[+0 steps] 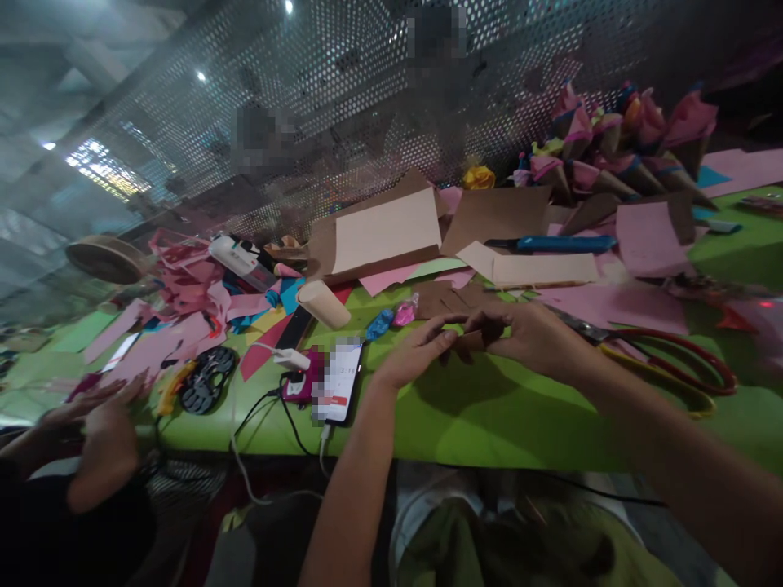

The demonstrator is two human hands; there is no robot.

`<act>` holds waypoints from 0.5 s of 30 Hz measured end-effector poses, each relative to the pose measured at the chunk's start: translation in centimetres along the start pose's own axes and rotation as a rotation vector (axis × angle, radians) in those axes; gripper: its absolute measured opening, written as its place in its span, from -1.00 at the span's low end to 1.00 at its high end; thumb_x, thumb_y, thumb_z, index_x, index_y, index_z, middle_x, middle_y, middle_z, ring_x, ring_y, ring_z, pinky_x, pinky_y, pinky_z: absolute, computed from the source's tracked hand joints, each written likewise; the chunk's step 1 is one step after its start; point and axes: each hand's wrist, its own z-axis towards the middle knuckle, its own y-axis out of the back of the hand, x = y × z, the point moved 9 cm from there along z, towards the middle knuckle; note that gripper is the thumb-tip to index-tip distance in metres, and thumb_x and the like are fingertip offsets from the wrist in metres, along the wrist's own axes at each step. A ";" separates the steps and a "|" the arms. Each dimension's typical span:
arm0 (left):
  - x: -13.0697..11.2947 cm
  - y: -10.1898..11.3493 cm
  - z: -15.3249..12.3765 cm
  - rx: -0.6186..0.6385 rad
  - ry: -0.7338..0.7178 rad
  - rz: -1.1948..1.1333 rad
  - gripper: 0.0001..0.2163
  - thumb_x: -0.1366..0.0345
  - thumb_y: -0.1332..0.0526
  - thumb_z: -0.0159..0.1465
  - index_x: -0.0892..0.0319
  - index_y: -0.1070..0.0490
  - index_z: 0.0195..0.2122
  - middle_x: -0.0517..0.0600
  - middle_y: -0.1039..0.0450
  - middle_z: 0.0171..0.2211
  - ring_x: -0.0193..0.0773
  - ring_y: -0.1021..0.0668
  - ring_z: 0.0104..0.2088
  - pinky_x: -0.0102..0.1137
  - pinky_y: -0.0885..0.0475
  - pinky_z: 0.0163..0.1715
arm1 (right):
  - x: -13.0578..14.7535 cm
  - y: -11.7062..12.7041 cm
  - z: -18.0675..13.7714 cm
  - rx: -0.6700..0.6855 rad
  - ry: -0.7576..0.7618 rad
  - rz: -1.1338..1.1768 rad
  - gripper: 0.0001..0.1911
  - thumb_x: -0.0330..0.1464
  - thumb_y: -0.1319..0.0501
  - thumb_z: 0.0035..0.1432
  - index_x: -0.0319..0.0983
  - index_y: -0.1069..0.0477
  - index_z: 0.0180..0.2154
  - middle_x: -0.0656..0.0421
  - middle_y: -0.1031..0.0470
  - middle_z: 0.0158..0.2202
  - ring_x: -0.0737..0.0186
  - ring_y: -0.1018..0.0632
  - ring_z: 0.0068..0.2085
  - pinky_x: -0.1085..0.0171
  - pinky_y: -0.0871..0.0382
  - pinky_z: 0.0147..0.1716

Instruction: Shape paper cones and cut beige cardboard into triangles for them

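Note:
Both my hands meet over the green table (pixel 489 416), near its middle. My left hand (pixel 416 352) and my right hand (pixel 532 334) pinch a small piece of brown paper (pixel 475 336) between their fingertips. The fingers of both hands are curled closed on it. A phone (pixel 340 381) with a lit screen lies just left of my left wrist. Scissors with red and yellow handles (pixel 673 363) lie right of my right hand.
Brown and pink paper sheets (pixel 385 232), a blue cutter (pixel 556 243), a glue gun (pixel 241 261), a paper roll (pixel 323 303) and finished paper cones (pixel 612 147) crowd the back. Another person's hands (pixel 98 424) rest at the left edge. A perforated metal screen (pixel 367 98) stands behind.

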 end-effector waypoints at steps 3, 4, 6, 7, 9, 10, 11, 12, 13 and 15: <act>0.3 0.0 0.1 -0.009 0.014 0.028 -0.50 -0.11 -0.22 0.36 0.05 -0.48 0.20 0.04 -0.62 -0.14 -0.14 -0.60 -0.10 -0.30 -0.45 -0.06 | -0.1 0.0 0.0 -0.008 -0.011 0.041 -0.89 -0.34 -0.26 -0.03 -0.14 -0.57 -0.41 0.18 -0.63 -0.45 0.13 -0.58 -0.39 0.21 -0.41 -0.34; 0.1 0.1 0.1 -0.025 -0.005 0.037 -0.51 -0.09 -0.21 0.37 0.07 -0.48 0.20 0.06 -0.62 -0.11 -0.15 -0.60 -0.11 -0.30 -0.46 -0.07 | -0.2 0.1 0.0 -0.015 -0.017 0.059 -0.91 -0.33 -0.26 -0.04 -0.13 -0.56 -0.43 0.19 -0.63 -0.45 0.13 -0.57 -0.39 0.21 -0.40 -0.35; -0.7 0.5 0.2 -0.108 -0.090 0.083 -0.56 -0.03 -0.21 0.39 0.09 -0.48 0.16 0.09 -0.60 -0.04 -0.13 -0.60 -0.07 -0.28 -0.47 -0.06 | -0.8 0.4 0.1 -0.061 -0.035 0.085 -0.95 -0.31 -0.27 -0.07 -0.14 -0.51 -0.47 0.20 -0.58 -0.47 0.14 -0.55 -0.39 0.22 -0.37 -0.37; -1.4 0.9 0.2 -0.171 -0.151 0.129 -0.59 0.01 -0.21 0.39 0.11 -0.48 0.15 0.11 -0.58 0.00 -0.12 -0.59 -0.04 -0.26 -0.47 -0.04 | -1.2 0.7 0.2 -0.097 -0.050 0.094 -0.95 -0.31 -0.28 -0.09 -0.14 -0.48 -0.49 0.21 -0.56 -0.49 0.14 -0.54 -0.39 0.22 -0.35 -0.38; -2.6 1.2 -0.1 -0.278 -0.266 0.289 -0.63 0.10 -0.27 0.37 0.11 -0.48 0.14 0.13 -0.55 0.07 -0.07 -0.56 0.05 -0.20 -0.46 0.05 | -2.1 1.3 0.3 -0.169 -0.087 0.143 -0.91 -0.30 -0.29 -0.13 -0.14 -0.46 -0.47 0.21 -0.53 -0.48 0.13 -0.53 -0.37 0.21 -0.36 -0.35; -3.0 1.0 -0.1 -0.300 -0.306 0.396 -0.62 0.15 -0.31 0.34 0.09 -0.47 0.15 0.13 -0.54 0.10 -0.05 -0.54 0.09 -0.16 -0.44 0.10 | -2.5 1.5 0.4 -0.194 -0.103 0.186 -0.88 -0.30 -0.29 -0.14 -0.14 -0.46 -0.44 0.21 -0.54 -0.46 0.12 -0.54 -0.36 0.20 -0.38 -0.33; -3.3 0.7 -0.1 -0.303 -0.332 0.505 -0.59 0.21 -0.34 0.31 0.07 -0.45 0.18 0.11 -0.53 0.13 -0.02 -0.52 0.12 -0.12 -0.42 0.15 | -2.7 1.5 0.4 -0.209 -0.115 0.235 -0.85 -0.30 -0.30 -0.14 -0.14 -0.47 -0.41 0.20 -0.55 -0.44 0.11 -0.55 -0.33 0.19 -0.40 -0.30; -3.4 0.3 -0.1 -0.295 -0.345 0.606 -0.54 0.27 -0.36 0.28 0.05 -0.43 0.21 0.10 -0.52 0.15 0.00 -0.50 0.15 -0.08 -0.39 0.19 | -2.9 1.5 0.5 -0.216 -0.123 0.283 -0.83 -0.30 -0.30 -0.15 -0.14 -0.48 -0.39 0.19 -0.57 -0.41 0.11 -0.56 -0.31 0.18 -0.42 -0.26; -3.3 -0.1 0.0 -0.285 -0.347 0.693 -0.50 0.33 -0.36 0.27 0.03 -0.40 0.25 0.08 -0.52 0.15 0.01 -0.49 0.17 -0.05 -0.37 0.22 | -2.9 1.4 0.5 -0.219 -0.126 0.325 -0.82 -0.31 -0.31 -0.16 -0.14 -0.48 -0.38 0.19 -0.58 -0.39 0.11 -0.56 -0.29 0.17 -0.43 -0.24; -3.1 -0.5 0.1 -0.279 -0.341 0.802 -0.45 0.42 -0.31 0.27 0.03 -0.36 0.30 0.08 -0.52 0.13 0.01 -0.49 0.16 -0.05 -0.38 0.21 | -3.0 1.3 0.6 -0.220 -0.130 0.374 -0.84 -0.32 -0.32 -0.18 -0.14 -0.46 -0.42 0.20 -0.57 -0.40 0.12 -0.56 -0.30 0.17 -0.44 -0.21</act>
